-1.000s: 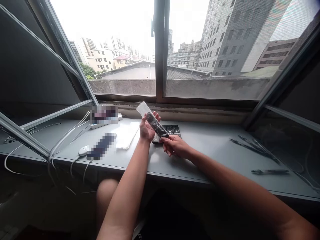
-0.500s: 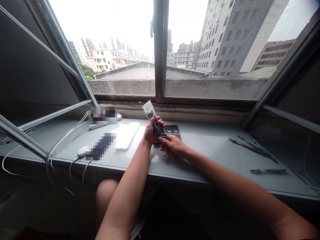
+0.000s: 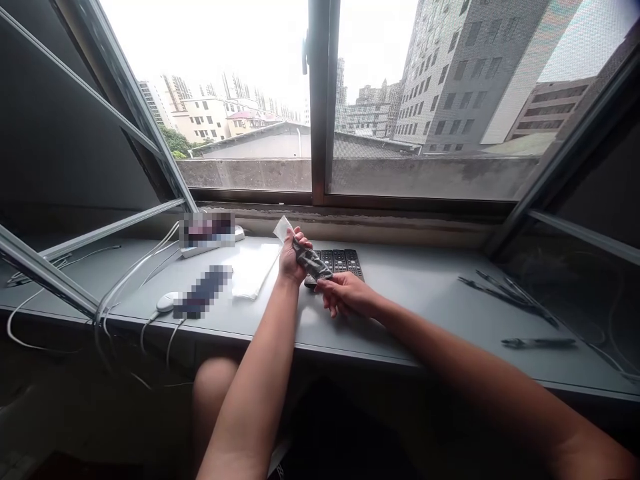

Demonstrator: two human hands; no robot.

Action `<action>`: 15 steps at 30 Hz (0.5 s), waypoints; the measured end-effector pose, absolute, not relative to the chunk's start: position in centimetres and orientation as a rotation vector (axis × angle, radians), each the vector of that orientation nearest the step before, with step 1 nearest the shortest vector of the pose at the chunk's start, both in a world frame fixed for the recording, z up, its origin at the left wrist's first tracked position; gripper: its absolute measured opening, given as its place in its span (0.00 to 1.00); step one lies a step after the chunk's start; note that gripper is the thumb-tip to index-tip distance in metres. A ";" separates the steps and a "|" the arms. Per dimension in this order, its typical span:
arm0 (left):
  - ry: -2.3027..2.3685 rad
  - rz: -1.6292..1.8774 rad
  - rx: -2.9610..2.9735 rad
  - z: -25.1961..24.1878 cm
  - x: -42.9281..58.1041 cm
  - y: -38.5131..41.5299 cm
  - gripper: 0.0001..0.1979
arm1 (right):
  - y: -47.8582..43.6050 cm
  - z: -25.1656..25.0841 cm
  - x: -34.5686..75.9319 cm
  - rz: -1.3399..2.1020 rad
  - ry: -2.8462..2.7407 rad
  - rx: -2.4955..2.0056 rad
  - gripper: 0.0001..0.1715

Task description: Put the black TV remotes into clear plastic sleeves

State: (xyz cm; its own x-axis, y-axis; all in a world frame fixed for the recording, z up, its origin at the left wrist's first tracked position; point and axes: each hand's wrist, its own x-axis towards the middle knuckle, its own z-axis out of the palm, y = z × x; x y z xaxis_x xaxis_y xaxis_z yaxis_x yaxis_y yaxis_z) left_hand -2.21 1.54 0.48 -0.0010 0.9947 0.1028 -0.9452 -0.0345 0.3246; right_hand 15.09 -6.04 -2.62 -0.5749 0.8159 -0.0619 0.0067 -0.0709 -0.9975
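Note:
My left hand is closed around a black remote control in a clear plastic bag, held slanting over the table. The bag's flat, whitish end sticks out past the fingers at the upper left. At the lower right end, my right hand pinches the bag between thumb and finger, its other fingers curled below. Behind my hands, several black remote controls lie side by side on the table, partly hidden. Left of my left hand is a small stack of clear plastic bags.
The grey table runs along the window. At left are a white power strip, a blurred-out phone-like thing, a white round charger and cables. Several pens lie at right. Metal frames rise on both sides.
My left hand has moved left and slightly down. The bagged remote control now slants flatter, and more of the remote controls behind shows. My right hand has stayed nearly in place.

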 end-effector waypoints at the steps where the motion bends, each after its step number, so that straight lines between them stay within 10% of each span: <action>1: 0.178 1.556 0.347 0.5 -1.9 1.5 0.08 | -6.0 -2.7 15.1 1.698 -1.606 -0.883 0.31; 15: 0.326 1.504 0.294 -0.1 -1.4 1.5 0.12 | -6.2 -1.9 14.6 1.583 -1.592 -0.817 0.29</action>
State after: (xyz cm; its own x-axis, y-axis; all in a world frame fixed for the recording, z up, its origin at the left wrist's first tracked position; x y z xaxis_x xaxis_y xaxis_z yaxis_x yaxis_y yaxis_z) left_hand -1.38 1.54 -0.08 0.0394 0.9988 -0.0289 -0.9209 0.0475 0.3870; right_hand 14.64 -6.20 -1.95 -0.5279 0.8470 0.0632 -0.0585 0.0380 -0.9976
